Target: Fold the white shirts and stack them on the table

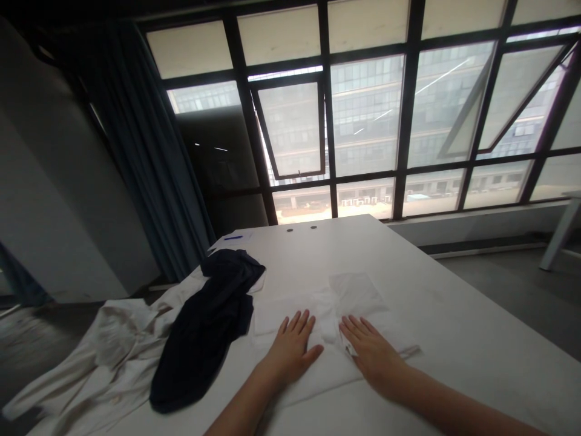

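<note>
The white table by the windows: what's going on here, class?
A person has both bare hands pressed flat, fingers spread. The left hand and right hand lie on a thin white garment spread out on the white table. To its left lies a crumpled navy garment, and a rumpled off-white cloth drapes over the table's left edge.
</note>
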`<control>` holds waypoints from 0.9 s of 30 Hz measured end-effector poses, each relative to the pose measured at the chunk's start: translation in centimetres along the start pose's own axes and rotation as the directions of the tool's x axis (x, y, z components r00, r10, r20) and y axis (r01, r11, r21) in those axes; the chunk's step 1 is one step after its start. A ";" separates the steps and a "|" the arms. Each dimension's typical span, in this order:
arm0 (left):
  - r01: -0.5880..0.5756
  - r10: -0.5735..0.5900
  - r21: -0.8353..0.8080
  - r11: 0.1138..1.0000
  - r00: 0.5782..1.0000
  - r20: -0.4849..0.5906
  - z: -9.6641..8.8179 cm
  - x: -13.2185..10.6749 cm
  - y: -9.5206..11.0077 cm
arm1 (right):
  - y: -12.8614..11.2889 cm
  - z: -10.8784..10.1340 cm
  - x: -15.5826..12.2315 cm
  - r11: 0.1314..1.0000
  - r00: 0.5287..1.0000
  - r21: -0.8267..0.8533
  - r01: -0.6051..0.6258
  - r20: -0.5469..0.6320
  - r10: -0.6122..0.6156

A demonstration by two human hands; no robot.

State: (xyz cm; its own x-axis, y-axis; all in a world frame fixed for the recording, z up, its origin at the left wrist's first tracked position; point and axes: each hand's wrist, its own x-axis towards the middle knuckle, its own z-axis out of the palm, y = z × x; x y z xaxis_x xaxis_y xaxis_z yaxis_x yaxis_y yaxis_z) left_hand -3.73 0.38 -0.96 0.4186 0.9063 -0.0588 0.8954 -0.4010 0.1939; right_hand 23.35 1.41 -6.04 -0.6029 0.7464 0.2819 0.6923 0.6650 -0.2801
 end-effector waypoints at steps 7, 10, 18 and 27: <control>-0.049 0.064 -0.120 0.992 0.990 0.126 -2.6 -0.9 -0.7 | -3.6 -1.6 -3.5 0.986 0.987 0.168 0.019 0.157 -0.046; -0.076 0.100 -0.175 0.982 0.986 0.132 -4.1 -1.1 -1.1 | -4.1 -4.4 -4.2 0.955 0.967 0.292 0.045 0.228 -0.115; 0.013 -0.018 -0.250 0.968 1.000 -0.018 -5.4 5.1 0.3 | 7.6 -8.9 3.8 0.883 0.899 0.388 -0.264 -0.233 0.371; 0.060 -0.095 -0.361 0.931 0.992 -0.080 -2.6 15.2 3.9 | 12.9 -4.7 5.4 0.784 0.888 0.568 -0.250 -0.189 0.420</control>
State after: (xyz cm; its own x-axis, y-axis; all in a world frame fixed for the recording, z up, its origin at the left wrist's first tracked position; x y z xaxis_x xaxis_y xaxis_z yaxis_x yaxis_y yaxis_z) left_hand 5.79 12.93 1.42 0.3183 0.9480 0.0017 0.8033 -0.2707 0.5305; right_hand 30.89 13.91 -3.82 -0.1696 0.9367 0.3064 0.4682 0.3501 -0.8113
